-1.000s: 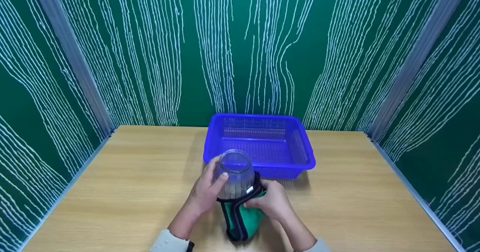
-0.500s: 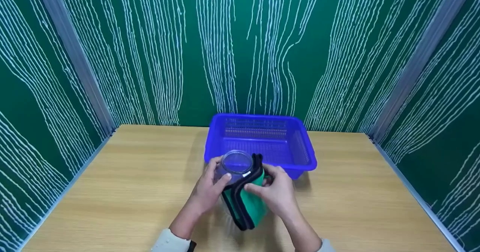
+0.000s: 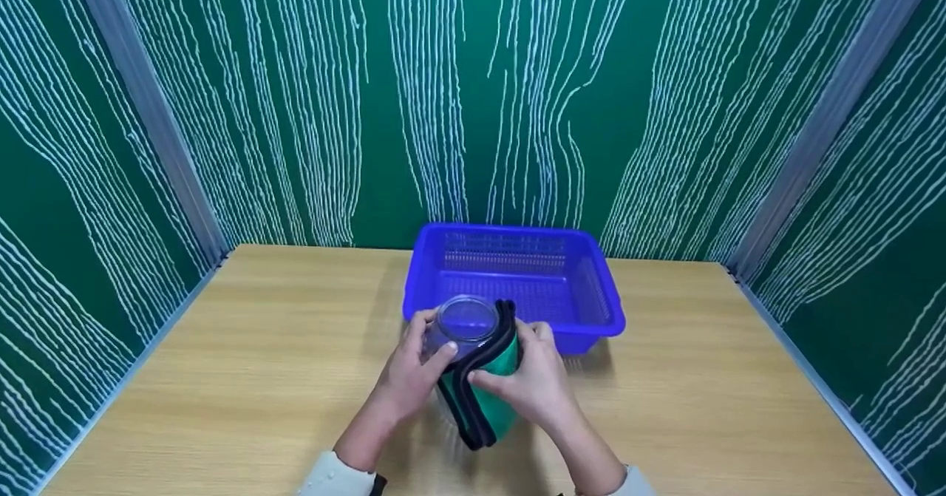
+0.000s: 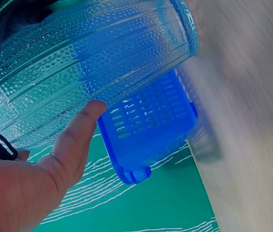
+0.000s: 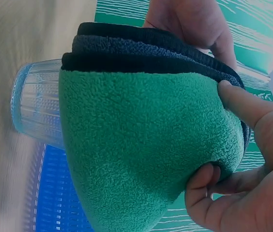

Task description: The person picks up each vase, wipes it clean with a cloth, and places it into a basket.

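A clear glass jar (image 3: 467,322) is held up in front of the basket, its round mouth facing upward in the head view. My left hand (image 3: 406,378) grips it just below the rim, thumb laid along the glass. Raised dots and ridges cover the jar's wall (image 4: 102,63) in the left wrist view. A plush green cloth (image 5: 131,125) with black edging and a grey inner face wraps the jar's right side. My right hand (image 3: 538,385) pinches this cloth between thumb and fingers, pressing it against the jar. The cloth hides much of the jar's lower body.
A blue plastic basket (image 3: 510,230) with slotted walls stands behind the hands, near the table's back edge. The wooden table (image 3: 281,348) is enclosed by green panels (image 3: 414,111) with white wavy lines.
The cloth has risen along the jar toward its mouth, carried by my right hand, now covering more of the upper right side. My left hand has barely moved.
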`<action>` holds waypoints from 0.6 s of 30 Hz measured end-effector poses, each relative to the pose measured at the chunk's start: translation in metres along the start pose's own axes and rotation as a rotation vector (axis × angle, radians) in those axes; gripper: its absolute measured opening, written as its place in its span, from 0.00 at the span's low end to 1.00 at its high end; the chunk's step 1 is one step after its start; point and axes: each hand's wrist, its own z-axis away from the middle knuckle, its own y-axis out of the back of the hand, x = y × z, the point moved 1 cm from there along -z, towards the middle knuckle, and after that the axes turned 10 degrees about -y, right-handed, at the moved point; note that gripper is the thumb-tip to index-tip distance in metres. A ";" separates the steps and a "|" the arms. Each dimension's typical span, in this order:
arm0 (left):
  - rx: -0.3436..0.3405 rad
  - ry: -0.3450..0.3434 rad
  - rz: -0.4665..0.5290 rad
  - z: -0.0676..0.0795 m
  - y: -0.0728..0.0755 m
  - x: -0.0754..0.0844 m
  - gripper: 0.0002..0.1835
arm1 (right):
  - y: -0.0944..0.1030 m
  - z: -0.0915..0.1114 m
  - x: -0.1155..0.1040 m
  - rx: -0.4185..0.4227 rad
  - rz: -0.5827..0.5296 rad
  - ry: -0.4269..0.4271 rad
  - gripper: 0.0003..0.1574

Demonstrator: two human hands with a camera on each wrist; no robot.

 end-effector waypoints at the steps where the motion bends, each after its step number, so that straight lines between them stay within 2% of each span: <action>1: -0.001 0.002 -0.001 0.000 0.000 0.000 0.23 | 0.000 0.000 0.000 -0.004 0.006 -0.011 0.58; 4: 0.006 0.004 -0.016 0.000 0.000 0.000 0.23 | 0.001 0.000 0.000 -0.015 0.028 -0.029 0.59; 12: 0.009 -0.060 0.010 0.001 0.000 -0.001 0.23 | 0.002 -0.001 0.001 -0.010 0.056 0.000 0.55; 18: -0.003 -0.046 0.009 0.004 0.003 0.017 0.22 | 0.003 -0.001 0.001 -0.027 0.059 0.012 0.56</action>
